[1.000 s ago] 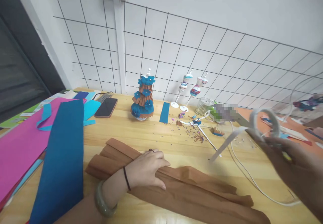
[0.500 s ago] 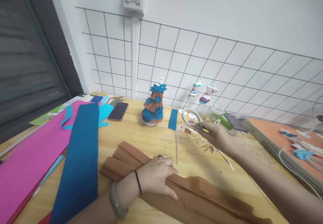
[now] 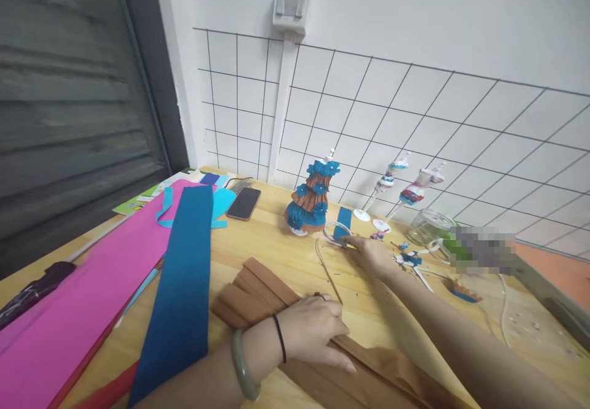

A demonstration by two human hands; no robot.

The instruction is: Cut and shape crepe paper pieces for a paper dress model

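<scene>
1. Left hand lies flat on the folded brown crepe paper at the near side of the wooden table, fingers pressed together.
2. Right hand is stretched out, fingertips pinching a white tape ring, with its loose strip trailing.
3. The ring sits just beside the little blue-and-brown paper dress.
</scene>
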